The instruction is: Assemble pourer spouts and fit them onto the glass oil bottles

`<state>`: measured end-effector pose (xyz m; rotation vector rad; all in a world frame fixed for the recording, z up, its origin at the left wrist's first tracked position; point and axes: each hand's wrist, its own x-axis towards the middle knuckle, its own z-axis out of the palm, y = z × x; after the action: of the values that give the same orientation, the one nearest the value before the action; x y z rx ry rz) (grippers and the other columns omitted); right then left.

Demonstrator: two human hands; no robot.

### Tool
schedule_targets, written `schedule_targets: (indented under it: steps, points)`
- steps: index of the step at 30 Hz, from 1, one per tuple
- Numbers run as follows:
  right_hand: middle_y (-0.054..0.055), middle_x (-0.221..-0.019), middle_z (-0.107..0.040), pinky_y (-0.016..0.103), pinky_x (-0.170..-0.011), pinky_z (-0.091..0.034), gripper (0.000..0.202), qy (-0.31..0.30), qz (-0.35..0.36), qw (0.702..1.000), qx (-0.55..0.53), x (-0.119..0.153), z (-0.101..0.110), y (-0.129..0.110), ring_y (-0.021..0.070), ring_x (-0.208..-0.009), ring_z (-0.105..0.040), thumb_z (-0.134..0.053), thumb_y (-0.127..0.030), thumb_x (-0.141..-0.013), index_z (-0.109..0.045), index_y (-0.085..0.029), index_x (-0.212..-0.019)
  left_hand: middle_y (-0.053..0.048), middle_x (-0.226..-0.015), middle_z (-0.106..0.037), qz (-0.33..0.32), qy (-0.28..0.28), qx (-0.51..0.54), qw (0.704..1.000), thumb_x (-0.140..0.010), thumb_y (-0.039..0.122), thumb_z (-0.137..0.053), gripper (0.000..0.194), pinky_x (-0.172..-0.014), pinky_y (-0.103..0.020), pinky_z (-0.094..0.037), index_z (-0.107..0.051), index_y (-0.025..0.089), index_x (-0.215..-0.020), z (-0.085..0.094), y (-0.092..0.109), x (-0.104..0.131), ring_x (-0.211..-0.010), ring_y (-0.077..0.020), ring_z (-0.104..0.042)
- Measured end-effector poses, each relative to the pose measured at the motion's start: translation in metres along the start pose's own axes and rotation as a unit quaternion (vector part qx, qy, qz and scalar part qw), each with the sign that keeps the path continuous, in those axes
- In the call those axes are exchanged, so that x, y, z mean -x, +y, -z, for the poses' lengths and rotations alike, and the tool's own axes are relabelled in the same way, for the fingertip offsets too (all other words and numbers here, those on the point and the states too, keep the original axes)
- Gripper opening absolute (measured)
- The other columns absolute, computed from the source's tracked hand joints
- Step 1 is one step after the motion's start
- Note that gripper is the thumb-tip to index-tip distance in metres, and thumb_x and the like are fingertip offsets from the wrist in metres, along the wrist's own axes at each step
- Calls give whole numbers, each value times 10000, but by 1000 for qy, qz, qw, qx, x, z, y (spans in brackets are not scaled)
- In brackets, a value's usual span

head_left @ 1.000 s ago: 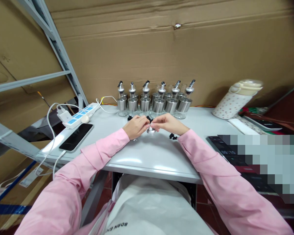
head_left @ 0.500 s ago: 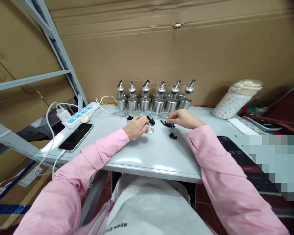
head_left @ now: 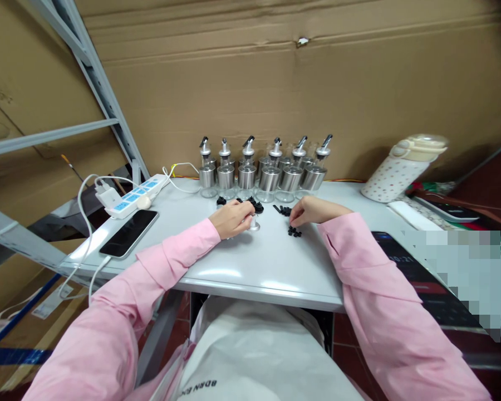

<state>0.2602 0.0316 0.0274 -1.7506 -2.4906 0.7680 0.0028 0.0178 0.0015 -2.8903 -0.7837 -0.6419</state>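
Left grip (head_left: pixel 232 219), silver piece (head_left: pixel 255 225) apparently between its fingertips

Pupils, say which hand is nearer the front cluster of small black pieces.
Right. The right hand is at the black cluster; the left hand is apart, left of it, holding a silver flared piece.

Right hand (head_left: pixel 311 210) at small black pieces (head_left: pixel 294 232)
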Motion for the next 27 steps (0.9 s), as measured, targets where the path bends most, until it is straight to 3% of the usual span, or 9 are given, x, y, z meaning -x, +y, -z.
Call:
schedule_targets:
  steps: [7, 11, 15, 21, 27]
  points:
    - [22, -728, -714, 231, -656, -457, 190, 12, 28, 1000, -2, -5, -4, 0, 163, -688, -623, -624, -283, -625, -722, -167, -740, -39, -789, -580, 1, -15, -11, 1000, -824, 197, -333, 161, -756, -266, -398, -484, 160, -863, 0, 1, -1, -685, -145, -519]
    - [13, -664, -693, 241, -629, -448, 162, 52, 57, 997, -18, -3, -2, -1, 148, -634, -600, -605, -283, -635, -704, -168, -693, -44, -805, -592, 8, -21, -21, 1000, -838, 202, -330, 178, -740, -264, -404, -496, 157, -886, 1, 2, -1, -694, -148, -532]
    - [6, -616, -658, 242, -591, -448, 162, 77, 99, 985, -120, 3, 0, -9, 129, -592, -586, -578, -296, -676, -661, -159, -700, -54, -836, -604, 9, -24, -22, 999, -859, 214, -328, 197, -741, -266, -408, -504, 153, -923, 1, 2, 0, -730, -154, -548]
    - [38, -680, -688, 268, -633, -513, 162, 17, 113, 931, -348, 5, -10, -33, 155, -663, -662, -663, -283, -641, -568, -155, -672, -52, -826, -611, 9, -28, -17, 999, -874, 211, -325, 211, -745, -267, -411, -508, 145, -955, 1, 3, 0, -740, -154, -558]
    - [-5, -578, -641, 251, -595, -479, 225, 26, 163, 910, -381, 2, -16, -49, 92, -543, -592, -713, -285, -607, -548, -143, -660, -51, -822, -607, 10, -31, -19, 999, -877, 221, -338, 204, -751, -267, -414, -506, 144, -963, 0, 4, -1, -744, -153, -561]
